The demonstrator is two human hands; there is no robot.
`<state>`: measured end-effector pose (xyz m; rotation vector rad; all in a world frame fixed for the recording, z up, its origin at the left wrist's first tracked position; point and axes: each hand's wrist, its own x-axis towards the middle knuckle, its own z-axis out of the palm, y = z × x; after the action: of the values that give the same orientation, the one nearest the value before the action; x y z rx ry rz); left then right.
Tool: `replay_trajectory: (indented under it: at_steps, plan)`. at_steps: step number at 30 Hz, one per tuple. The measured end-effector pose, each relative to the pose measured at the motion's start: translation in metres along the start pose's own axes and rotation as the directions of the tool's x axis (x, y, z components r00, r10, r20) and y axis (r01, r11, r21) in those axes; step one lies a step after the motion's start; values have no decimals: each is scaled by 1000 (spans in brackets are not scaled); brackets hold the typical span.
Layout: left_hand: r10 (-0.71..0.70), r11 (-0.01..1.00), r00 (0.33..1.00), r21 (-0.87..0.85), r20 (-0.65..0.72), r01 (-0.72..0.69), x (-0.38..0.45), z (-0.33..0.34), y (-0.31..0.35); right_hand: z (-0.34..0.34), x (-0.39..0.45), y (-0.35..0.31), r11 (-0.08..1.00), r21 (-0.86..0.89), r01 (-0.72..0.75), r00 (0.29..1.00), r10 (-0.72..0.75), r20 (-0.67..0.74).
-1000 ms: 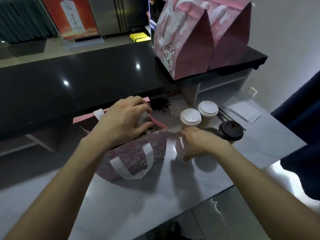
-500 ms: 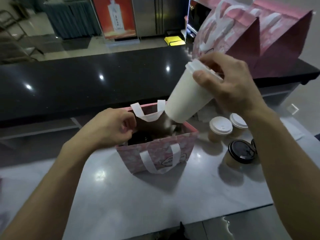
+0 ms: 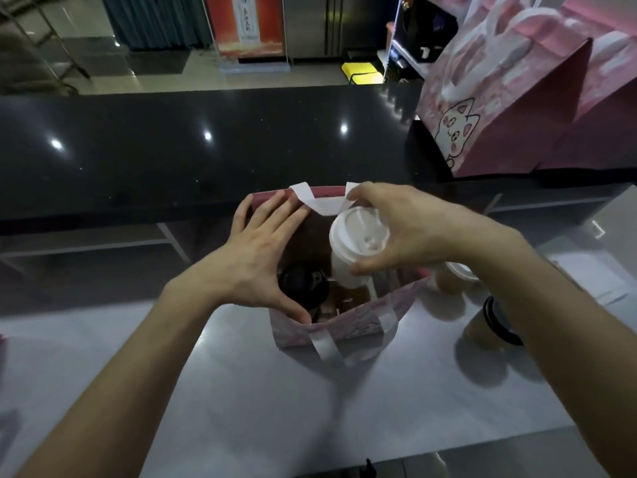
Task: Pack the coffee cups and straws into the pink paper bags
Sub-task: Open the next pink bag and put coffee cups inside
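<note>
The white cup, raised and tilted half a second ago, now sits upright in the pink bag, pinched by the right hand. The left hand, fingers spread, holds the bag's rim beside a black-lidded cup. Two more cups stand nearby on the tabletop.

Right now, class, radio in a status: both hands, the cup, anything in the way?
Right hand gripping white-lidded cup, lowering into pink bag. Left hand spreading the bag's mouth. Black-lidded cup already inside, close beside.

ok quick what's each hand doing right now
left hand: open, fingers spread, holding apart the pink paper bag
right hand: closed on the white-lidded cup at the bag's mouth
</note>
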<state>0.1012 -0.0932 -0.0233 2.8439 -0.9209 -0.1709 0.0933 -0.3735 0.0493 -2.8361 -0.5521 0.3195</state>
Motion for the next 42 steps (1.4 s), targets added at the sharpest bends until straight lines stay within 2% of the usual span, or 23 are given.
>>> replay_trajectory:
  at_steps: [4, 9, 13, 18, 28, 42]
  plan:
    - [9, 1000, 1000, -18, 30, -9, 0, 3, 1, 29, 20, -8, 973, -228, 27, 997, -10, 78]
    - [14, 1000, 999, -7, 37, -13, 0, 1, 3, 57, 36, -11, 914, -406, 14, 985, 58, 164]
    - [9, 1000, 999, 4, 46, -10, -1, 1, 4, 67, 44, -11, 870, -491, 46, 971, 76, 225]
    - [20, 1000, 999, 0, 45, -20, 0, 2, 6, 79, 46, -7, 833, -550, 66, 980, 50, 194]
    - [5, 1000, 998, 16, 60, -6, 0, 3, 10, 86, 50, -2, 846, -531, 51, 977, 70, 204]
    - [-17, 999, 997, 50, 76, 13, -4, 0, 15, 88, 52, 3, 920, -391, 26, 961, 85, 264]
